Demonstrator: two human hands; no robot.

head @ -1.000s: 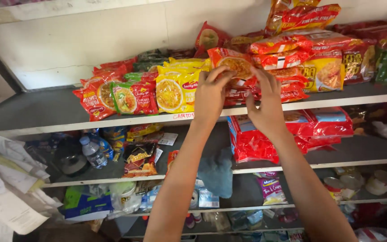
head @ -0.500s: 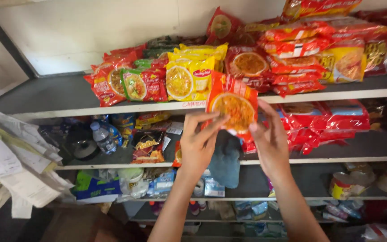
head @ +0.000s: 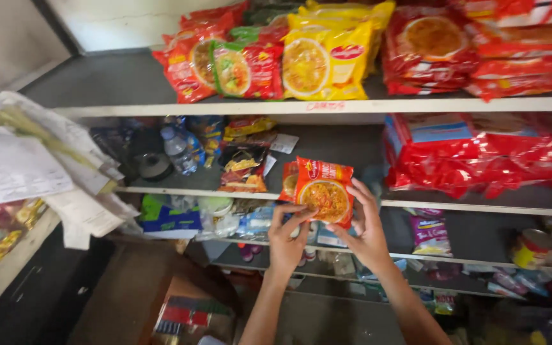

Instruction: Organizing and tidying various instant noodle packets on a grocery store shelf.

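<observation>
While both hands pinch it, orange noodle packet [head: 324,191] sits upright in front of middle shelf edge [head: 480,207]. L hand [head: 287,239] grips lower-left corner from below; R hand [head: 367,233] clasps right side. Long axis approx vertical; hands equally near.

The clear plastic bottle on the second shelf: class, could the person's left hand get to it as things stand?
Probably not at once. The left hand shares the orange noodle packet with the right hand. Once freed, the way to the plastic bottle at the shelf front looks open.
</observation>
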